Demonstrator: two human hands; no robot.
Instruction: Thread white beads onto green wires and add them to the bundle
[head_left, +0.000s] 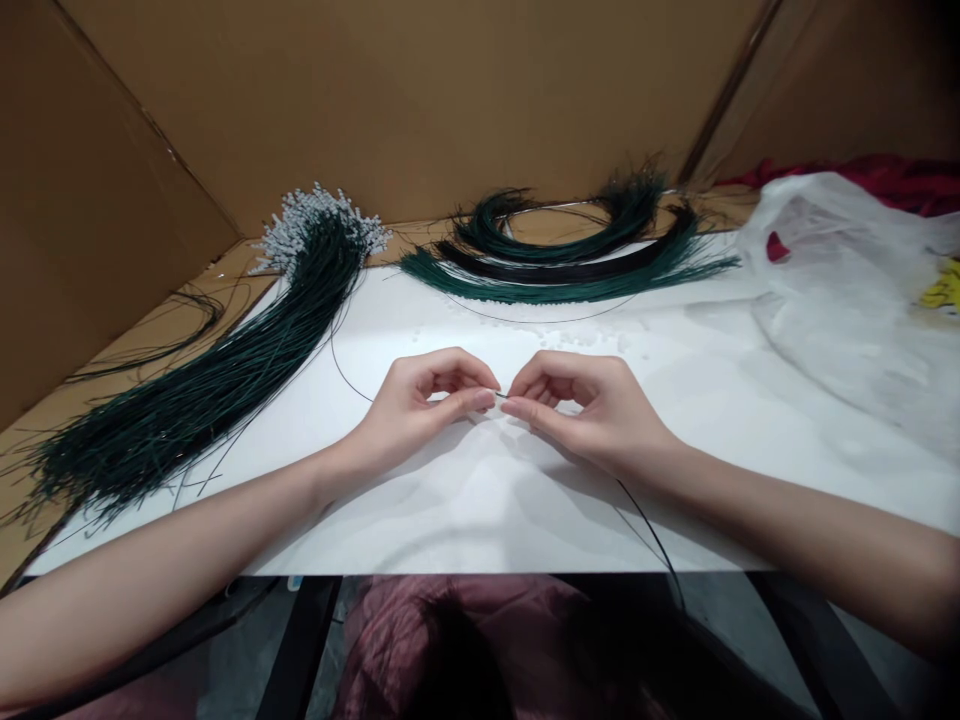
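Note:
My left hand (pixel 442 392) and my right hand (pixel 589 400) meet fingertip to fingertip above the white table, each closed in a pinch. Between them shows a short piece of thin dark green wire (pixel 504 395), gripped by the right thumb and forefinger. Its long tail emerges below my right wrist and hangs over the table's front edge. The left thumb and forefinger close on the wire's other end, where something small and pale is mostly hidden. To the left lies a thick bundle of green wires (pixel 247 370), its far end tipped with many white beaded heads (pixel 319 225).
Curved bundles of bare green wire (pixel 570 285) lie at the back. Small white bits (pixel 555 342) are scattered before them. A clear plastic bag (pixel 832 270) covers the right, with red cloth (pixel 885 180) behind. Cardboard walls (pixel 450 100) enclose the white tabletop (pixel 450 510).

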